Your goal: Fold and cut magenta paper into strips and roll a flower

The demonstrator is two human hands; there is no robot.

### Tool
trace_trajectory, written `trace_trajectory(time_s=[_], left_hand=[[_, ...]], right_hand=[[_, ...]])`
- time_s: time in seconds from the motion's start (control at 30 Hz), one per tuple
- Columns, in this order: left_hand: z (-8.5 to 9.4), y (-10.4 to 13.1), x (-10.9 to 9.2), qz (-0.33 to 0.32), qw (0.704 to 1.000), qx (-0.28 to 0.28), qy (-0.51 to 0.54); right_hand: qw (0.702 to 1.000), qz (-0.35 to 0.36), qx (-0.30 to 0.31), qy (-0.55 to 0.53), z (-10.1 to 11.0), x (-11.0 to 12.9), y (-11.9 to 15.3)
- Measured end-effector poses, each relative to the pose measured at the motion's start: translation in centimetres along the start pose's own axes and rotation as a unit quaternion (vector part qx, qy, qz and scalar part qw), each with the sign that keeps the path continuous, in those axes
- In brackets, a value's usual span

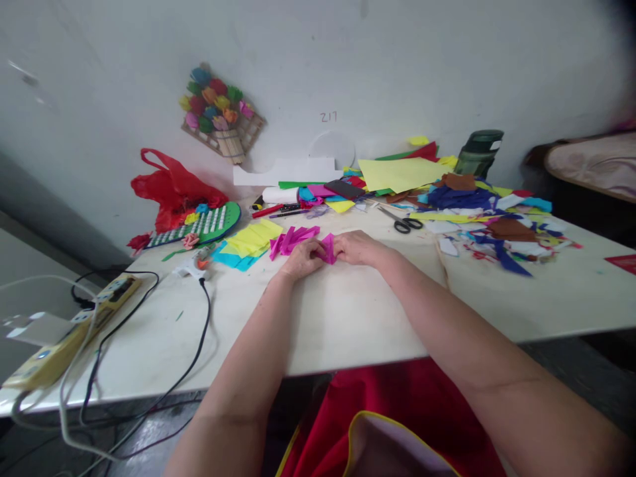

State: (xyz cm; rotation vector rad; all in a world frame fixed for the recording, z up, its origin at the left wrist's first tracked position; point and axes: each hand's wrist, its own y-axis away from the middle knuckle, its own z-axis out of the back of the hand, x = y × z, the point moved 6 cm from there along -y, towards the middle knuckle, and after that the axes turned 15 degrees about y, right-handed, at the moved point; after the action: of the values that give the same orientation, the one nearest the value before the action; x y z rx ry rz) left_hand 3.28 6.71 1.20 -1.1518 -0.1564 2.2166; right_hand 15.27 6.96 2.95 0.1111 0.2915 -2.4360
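Table (348, 318), white, stands along a pale wall (397, 66); left hand (304, 260) and right hand (358, 248) pinch magenta paper (328, 248).

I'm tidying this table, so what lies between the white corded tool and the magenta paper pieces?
In the head view, yellow sheets partly covering blue paper lie between the white corded tool and the magenta paper pieces.

Deep-red garment (390, 391); yellow edging (366, 413) on curved opening; pale panel (390, 454) inside; bare forearms (263, 331).
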Motion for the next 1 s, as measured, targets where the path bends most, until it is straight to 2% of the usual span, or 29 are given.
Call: trace_trajectory(time_s=[0.1,0.3,0.43,0.73,1.0], left_hand=[[0.0,0.0,0.1,-0.02,1.0,-0.007,0.002],[-0.2,0.0,0.5,-0.05,0.998,-0.028,-0.008],[-0.1,0.0,0.2,-0.037,0.998,-0.039,-0.024],[0.1,-0.1,0.6,-0.027,0.998,-0.05,-0.013],[0.4,-0.1,0.7,-0.005,0.996,-0.092,0.003]], right_hand=[[0.999,0.017,-0.002,-0.028,-0.7,-0.3,-0.1],[0.994,-0.01,-0.007,-0.108,-1.8,-1.3,-0.4],[0.993,-0.015,0.005,-0.121,-1.8,-1.3,-0.3],[0.996,0.033,0.0,-0.082,-1.1,-0.6,-0.3],[0.992,-0.023,-0.041,-0.117,-2.0,-1.7,-0.7]])
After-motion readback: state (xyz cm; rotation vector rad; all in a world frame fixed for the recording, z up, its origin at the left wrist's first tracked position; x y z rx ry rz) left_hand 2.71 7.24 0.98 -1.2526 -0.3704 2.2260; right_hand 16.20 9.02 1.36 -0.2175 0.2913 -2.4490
